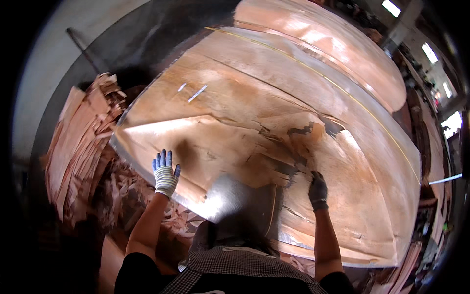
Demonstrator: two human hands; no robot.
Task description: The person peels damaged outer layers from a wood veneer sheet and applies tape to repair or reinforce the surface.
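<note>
A thin tan wood veneer sheet (235, 98) covers much of a grey metal tabletop (227, 196) before me. It is cracked and torn in its middle and right parts, with dark gaps showing through. My left hand (166, 172), in a white striped glove with blue-grey fingers, is spread open over the sheet near its left front edge; whether it presses down I cannot tell. On the right, my right hand (318, 190), in a dark glove, has its fingers drawn together beside the torn part. What they grip, if anything, is too dark to make out.
A leaning stack of reddish veneer (78, 152) stands at the left, with loose veneer scraps (127, 191) beside it. Beyond the table lies a broad pile of veneer sheets (323, 44). A yellow line (313, 69) crosses the tabletop. Two short white strips (198, 93) lie on the sheet.
</note>
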